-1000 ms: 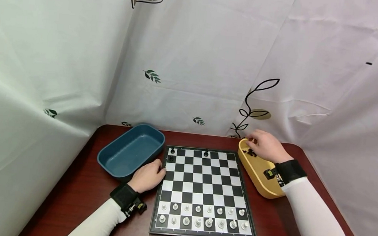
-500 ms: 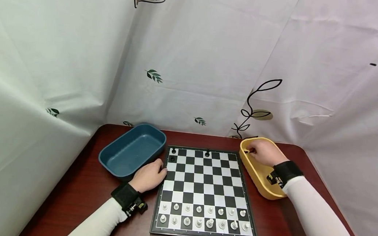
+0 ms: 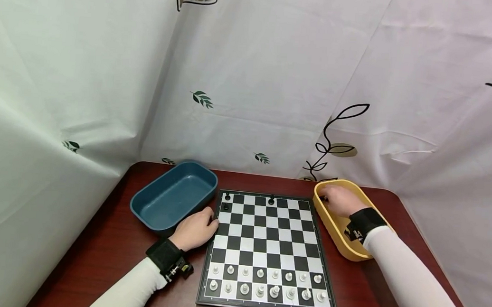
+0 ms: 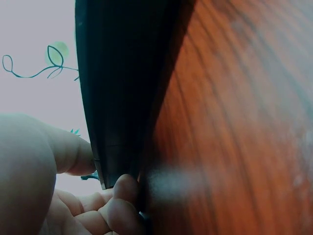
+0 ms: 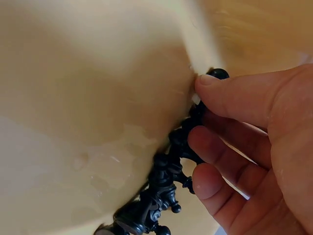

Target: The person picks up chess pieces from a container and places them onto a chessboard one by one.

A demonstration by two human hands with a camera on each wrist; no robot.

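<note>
i have the right hand (image 3: pixel 340 200) down in the yellow tray (image 3: pixel 352 253), thumb and fingers (image 5: pixel 222 142) closing on a black chess piece (image 5: pixel 195 117) from the heap (image 5: pixel 154 200) just below them; i judge the pinch is made. the left hand (image 3: pixel 195 227) steadies the chessboard (image 3: pixel 270 250), its fingers (image 4: pixel 120 188) curled on the near edge. this looks like the picking step. next i'd lift the piece clear of the pile and carry it left to the board's far rows.
</note>
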